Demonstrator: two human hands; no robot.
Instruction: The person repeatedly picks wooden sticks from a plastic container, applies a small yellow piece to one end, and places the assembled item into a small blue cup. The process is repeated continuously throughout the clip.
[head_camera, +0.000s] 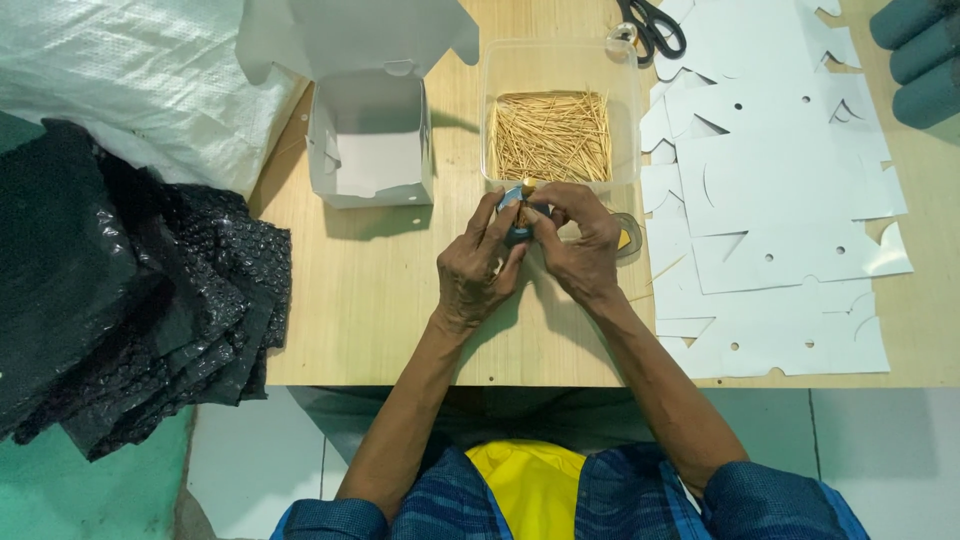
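— What do we have, going left to right?

— At nine o'clock, a heap of black bubble wrap. At eleven, an open white carton box. Just above our hands, at twelve, a clear tub of thin wooden sticks.

— And the hands?

— Our left hand and right hand meet at table centre, fingers curled shut around one small blue-and-brown object. It sits between the fingertips, touching the tub's near rim — too covered to name.

— How will it handle?

— We judge it light and rigid, small enough to slip; best pinched at its sides with thumb and forefinger, as we do now.

— To the right?

— Flat white die-cut cards from one to four o'clock, black scissors at one.
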